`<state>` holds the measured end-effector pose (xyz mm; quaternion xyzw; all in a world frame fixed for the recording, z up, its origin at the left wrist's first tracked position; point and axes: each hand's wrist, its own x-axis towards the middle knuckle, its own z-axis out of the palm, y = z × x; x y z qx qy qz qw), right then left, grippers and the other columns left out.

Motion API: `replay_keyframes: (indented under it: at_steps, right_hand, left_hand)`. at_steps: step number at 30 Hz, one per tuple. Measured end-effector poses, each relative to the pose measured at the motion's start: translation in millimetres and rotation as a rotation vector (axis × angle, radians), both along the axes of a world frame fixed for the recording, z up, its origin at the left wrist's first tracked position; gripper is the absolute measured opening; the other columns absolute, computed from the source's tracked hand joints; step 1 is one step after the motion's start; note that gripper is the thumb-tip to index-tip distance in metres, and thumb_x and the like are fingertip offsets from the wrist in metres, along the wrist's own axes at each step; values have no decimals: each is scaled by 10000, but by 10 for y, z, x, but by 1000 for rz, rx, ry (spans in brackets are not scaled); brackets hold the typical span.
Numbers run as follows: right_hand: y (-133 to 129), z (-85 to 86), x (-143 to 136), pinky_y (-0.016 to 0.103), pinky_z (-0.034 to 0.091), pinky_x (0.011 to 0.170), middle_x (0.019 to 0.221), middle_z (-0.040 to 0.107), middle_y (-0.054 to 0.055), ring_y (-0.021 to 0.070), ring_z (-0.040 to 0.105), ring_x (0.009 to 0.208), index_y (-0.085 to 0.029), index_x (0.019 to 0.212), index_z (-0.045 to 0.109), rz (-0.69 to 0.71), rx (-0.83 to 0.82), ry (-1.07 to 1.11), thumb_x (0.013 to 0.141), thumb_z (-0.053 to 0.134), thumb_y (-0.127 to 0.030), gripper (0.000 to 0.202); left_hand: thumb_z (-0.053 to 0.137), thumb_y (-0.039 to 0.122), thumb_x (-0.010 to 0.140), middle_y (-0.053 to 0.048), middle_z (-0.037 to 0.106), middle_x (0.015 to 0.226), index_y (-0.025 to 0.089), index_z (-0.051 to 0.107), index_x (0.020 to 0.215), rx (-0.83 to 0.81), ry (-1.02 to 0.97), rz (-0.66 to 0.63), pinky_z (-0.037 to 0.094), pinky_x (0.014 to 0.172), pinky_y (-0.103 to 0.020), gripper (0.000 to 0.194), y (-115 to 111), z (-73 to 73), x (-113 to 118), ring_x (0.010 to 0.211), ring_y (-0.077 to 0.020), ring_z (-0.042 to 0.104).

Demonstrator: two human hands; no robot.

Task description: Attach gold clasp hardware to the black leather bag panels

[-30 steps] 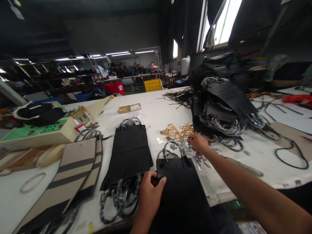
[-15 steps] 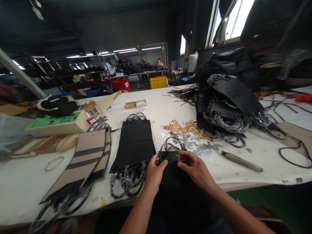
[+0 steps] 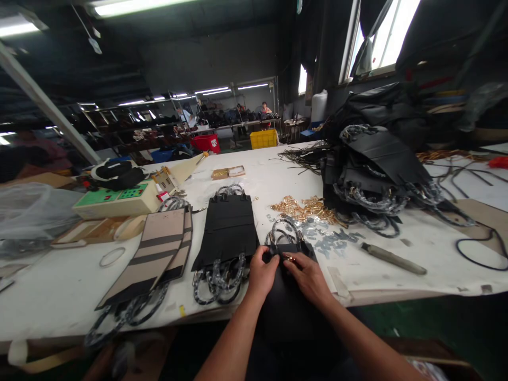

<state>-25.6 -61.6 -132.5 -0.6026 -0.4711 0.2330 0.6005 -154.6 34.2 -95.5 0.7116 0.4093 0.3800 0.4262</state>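
A black leather bag panel (image 3: pixel 282 288) hangs over the table's front edge, its plastic-wrapped handle (image 3: pixel 286 222) lying toward the back. My left hand (image 3: pixel 262 274) is closed on the panel's left side just below the handle, thumb on top. Between the thumb and fingers of my right hand (image 3: pixel 307 274) is a small gold metal fitting (image 3: pixel 289 258), held against the panel's upper part. Beyond the handle lie a pile of similar gold pieces (image 3: pixel 304 207) and scattered grey metal plates (image 3: pixel 335 241).
Stacked black panels (image 3: pixel 228 227) and beige-backed panels (image 3: pixel 161 233) lie to the left, near a green-topped machine (image 3: pixel 115 198). A heap of black panels (image 3: pixel 381 159) and a grey rod-like tool (image 3: pixel 392 259) are at the right. People sit far behind.
My right hand has moved left along the panel with the gold fitting, closer to my left hand. The panel's top edge now lies further onto the table. The camera view has shifted.
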Motion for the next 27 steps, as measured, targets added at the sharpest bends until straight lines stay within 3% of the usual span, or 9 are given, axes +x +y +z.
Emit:
replay_keyframes:
  at_steps: [3,6,10,13,18,22,27]
  right_hand:
    - [-11,13,-45,384,531,940,1106,696,77,242,666,1017,-255,1294,716,1,28,-136,1030,540,-407,352]
    - [-7,18,-62,379,518,960,1121,675,80,238,654,1052,-259,1352,683,17,22,-174,1036,514,-362,373]
    - [28,29,-51,380,514,933,1044,693,60,234,666,996,-249,1311,717,22,-36,-163,992,578,-341,360]
    - [51,73,-25,391,504,960,1089,716,60,245,679,1031,-240,1280,734,35,-96,-142,986,600,-400,360]
    - [36,173,0,420,496,984,1172,676,108,273,666,1099,-192,1424,626,96,-128,-242,1045,452,-491,513]
    - [32,210,-26,419,516,937,1114,678,102,273,681,1026,-196,1423,623,103,-138,-285,1025,470,-453,497]
    - [93,225,-132,327,540,675,882,714,-13,184,686,641,-254,1369,588,36,-186,-35,915,648,-394,479]
  left_hand:
    - [651,391,849,-6,678,809,209,629,835,15,-10,13,472,817,-327,184,-28,-12,12,817,-209,623]
    - [625,478,896,-17,667,798,211,607,830,27,-22,58,476,815,-334,275,-46,-45,11,812,-215,624]
    - [562,521,940,-121,733,1109,177,651,1090,-14,-91,158,497,988,-400,386,-18,-112,-38,1067,-271,672]
    - [598,544,924,-162,687,1354,160,670,1231,-175,-206,241,425,1159,-444,497,16,-170,-107,1314,-301,601]
    - [722,561,837,-124,783,1200,174,782,1067,-474,-376,178,483,1120,-476,455,-6,-252,-203,1196,-322,690]
    - [760,554,816,-110,794,1193,183,798,1062,-536,-419,245,481,1131,-473,447,-45,-325,-208,1212,-319,685]
    - [743,516,843,-85,774,1264,212,788,1129,-495,-527,245,453,1162,-447,419,-91,-379,-192,1248,-293,670]
